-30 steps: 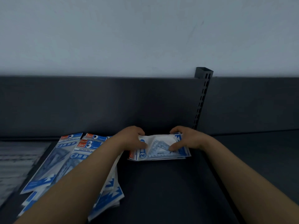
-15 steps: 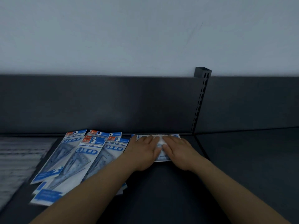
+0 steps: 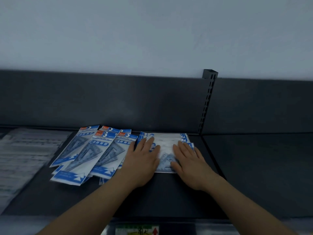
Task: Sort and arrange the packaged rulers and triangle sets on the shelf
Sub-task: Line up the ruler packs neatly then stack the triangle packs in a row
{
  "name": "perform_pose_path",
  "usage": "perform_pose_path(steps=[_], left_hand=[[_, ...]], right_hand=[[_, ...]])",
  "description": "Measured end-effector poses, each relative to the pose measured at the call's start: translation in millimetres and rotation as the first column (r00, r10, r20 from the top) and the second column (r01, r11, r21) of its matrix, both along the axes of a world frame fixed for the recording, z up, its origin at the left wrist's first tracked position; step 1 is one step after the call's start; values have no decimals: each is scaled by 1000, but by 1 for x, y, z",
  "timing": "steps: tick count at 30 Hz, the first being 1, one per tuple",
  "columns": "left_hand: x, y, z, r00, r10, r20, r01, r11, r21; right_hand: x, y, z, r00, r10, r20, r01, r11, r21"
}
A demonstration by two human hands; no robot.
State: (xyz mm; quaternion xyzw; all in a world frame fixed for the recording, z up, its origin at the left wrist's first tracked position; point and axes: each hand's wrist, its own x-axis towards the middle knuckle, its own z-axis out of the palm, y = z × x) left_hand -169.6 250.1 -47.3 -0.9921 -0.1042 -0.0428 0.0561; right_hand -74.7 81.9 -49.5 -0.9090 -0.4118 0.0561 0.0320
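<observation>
Both hands lie flat and palm-down, fingers straight and a little apart, pressing on one stack of packs; a second ago they gripped that stack by its two ends with curled fingers, so it has since been let go and patted down, which I judge makes this pile as good as placed. Sweeping from the left: blurred pale packaged sheets (image 3: 20, 158) lie at the far end of the shelf (image 3: 169, 197), too smeared to read. Next comes a fanned pile of triangle sets (image 3: 88, 153), overlapping loosely, their long axes running back to front and slanting leftward toward the front edge, orange-and-blue headers pointing at the back panel; these look like the untidy lot left to square. The left hand (image 3: 144, 160) covers the near-left part of the flat stack (image 3: 166, 140), which sits close to the back panel with its long axis left to right, along the panel, blue chevrons at its right end. The right hand (image 3: 188, 160) presses its right part. Just beyond stands the slotted post (image 3: 207, 102).
</observation>
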Motion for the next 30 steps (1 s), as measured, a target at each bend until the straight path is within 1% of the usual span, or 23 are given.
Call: perform_pose_path(steps=[2,4,6,9,11,13,14,16,18,19,22,24,25,26,28,30], left_hand=[[-8,-3,-1,999,-2,33,2,1000,-8],[-15,-5,-2,999,1,44,1,999,-53],[-22,-5,-2,996,26,91,-18,996,-87],[-33,1,7,985,70,159,-45,986,-161],[-45,15,18,953,148,264,-91,972,-215],[-57,41,29,899,279,337,-200,947,-251],[-64,56,33,872,365,325,-284,920,-271],[-74,88,37,826,523,212,-457,840,-292],[-78,115,35,796,598,91,-553,780,-291],[-80,127,34,787,613,65,-572,765,-296],[-81,152,36,787,617,-17,-583,734,-348],[-81,158,37,803,588,-98,-578,728,-368],[-82,161,36,815,568,-116,-564,731,-383],[-83,163,33,829,547,-115,-542,737,-403],[-85,168,26,853,517,-72,-489,744,-454],[-89,175,22,857,515,-29,-449,718,-532]], right_hand=[[-4,-4,0,1000,18,-3,-18,1000,-12],[-7,-6,-1,1000,26,0,-26,1000,-3],[-9,-8,-1,1000,14,16,-14,1000,26],[-16,-10,-1,1000,9,17,-9,1000,23],[-23,-5,3,1000,-3,25,0,992,125],[-33,7,11,1000,11,-29,-4,967,253],[-39,16,16,997,33,-74,-8,951,310],[-55,38,24,986,84,-142,-19,914,406],[-70,61,32,975,117,-189,-17,887,462],[-75,73,35,972,119,-201,-8,879,477],[-89,111,41,968,66,-242,67,861,504],[-96,134,43,943,23,-331,154,853,498],[-100,146,43,923,3,-384,198,854,481],[-103,156,43,908,-15,-420,229,856,464],[-107,174,42,903,-45,-428,256,855,451],[-112,189,43,902,-79,-425,290,840,459]])
